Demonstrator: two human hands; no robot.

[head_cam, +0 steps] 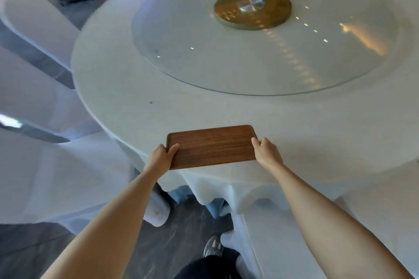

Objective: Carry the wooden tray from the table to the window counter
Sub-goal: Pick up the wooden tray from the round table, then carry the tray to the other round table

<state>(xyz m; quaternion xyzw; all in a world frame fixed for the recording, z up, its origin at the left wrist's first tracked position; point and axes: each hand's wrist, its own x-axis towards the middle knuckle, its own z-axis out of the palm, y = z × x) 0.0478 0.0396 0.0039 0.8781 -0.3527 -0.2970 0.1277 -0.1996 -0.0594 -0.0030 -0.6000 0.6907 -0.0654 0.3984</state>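
Observation:
A brown rectangular wooden tray [213, 145] lies at the near edge of a round table [127, 97] covered in white cloth. My left hand [161, 158] grips the tray's left short end, thumb on top. My right hand [267, 152] grips the right short end the same way. The tray carries nothing. Whether it rests on the cloth or is slightly raised I cannot tell. No window counter is in view.
A large glass turntable [260, 56] with a gold hub [252, 8] fills the table's middle. White-covered chairs [38, 22] stand close on the left and one [374, 222] at the lower right. The cloth hangs to a dark floor by my shoe [212, 247].

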